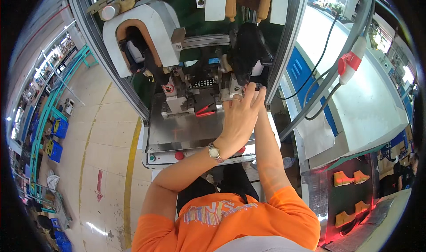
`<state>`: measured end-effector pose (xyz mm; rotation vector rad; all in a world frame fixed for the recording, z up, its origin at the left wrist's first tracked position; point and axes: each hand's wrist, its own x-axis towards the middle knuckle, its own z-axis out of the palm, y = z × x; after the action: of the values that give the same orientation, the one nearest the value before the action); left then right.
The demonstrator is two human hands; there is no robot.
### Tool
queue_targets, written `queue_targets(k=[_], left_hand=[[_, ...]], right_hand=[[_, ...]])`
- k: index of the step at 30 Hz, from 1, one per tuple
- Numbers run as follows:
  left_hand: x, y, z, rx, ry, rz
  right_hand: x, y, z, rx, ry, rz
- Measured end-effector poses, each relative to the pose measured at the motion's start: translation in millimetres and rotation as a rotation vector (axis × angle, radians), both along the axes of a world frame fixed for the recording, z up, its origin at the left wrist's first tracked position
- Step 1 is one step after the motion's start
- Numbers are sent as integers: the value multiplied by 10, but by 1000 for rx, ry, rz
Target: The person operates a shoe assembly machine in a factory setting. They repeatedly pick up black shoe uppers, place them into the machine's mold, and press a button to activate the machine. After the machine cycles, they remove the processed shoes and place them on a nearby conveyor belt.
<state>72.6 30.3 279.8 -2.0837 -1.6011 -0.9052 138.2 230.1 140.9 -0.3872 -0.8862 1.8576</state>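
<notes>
A black shoe upper (248,47) sits on the right station of a machine, its lower end toward me. Both my hands are at that lower end. My left hand (242,119), with a watch at its wrist, crosses in front with bent fingers closed at the edge of the upper. Behind it, my right hand (261,94) reaches the same spot; its fingers are mostly hidden by the left one. On the left station, a white U-shaped clamp (162,27) with a tan lining surrounds another black piece (135,47).
Red-handled pliers (205,111) lie on the metal machine bed (186,132). Red buttons (179,155) line its front edge. Metal frame posts (286,43) flank the machine. To the right are a white bench (355,101), a red-and-white plug (350,63) and tan shoe lasts (344,178) under red light.
</notes>
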Motion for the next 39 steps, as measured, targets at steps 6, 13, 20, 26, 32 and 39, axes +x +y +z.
queue_targets(k=[6, 13, 20, 26, 32, 39], left_hand=[[-12, 40, -50, -17, -37, -24], [-14, 38, -75, -32, -92, -73], [-277, 39, -11, -65, -230, -478], [-1145, -405, -2, 85, -470, -340], [-1748, -421, 156, 321, -654, -168], [-2145, -330, 402, 540, -695, 1]], right_hand=[[-35, -21, -100, 9, 36, 28], [-47, 6, -137, 43, 51, 54], [183, -40, -80, 124, -169, -235], [1326, -1018, -1134, 132, -1555, -869], [1725, -1191, -1848, -242, -1037, -753], [1723, -1121, -1980, -199, -1081, -777]])
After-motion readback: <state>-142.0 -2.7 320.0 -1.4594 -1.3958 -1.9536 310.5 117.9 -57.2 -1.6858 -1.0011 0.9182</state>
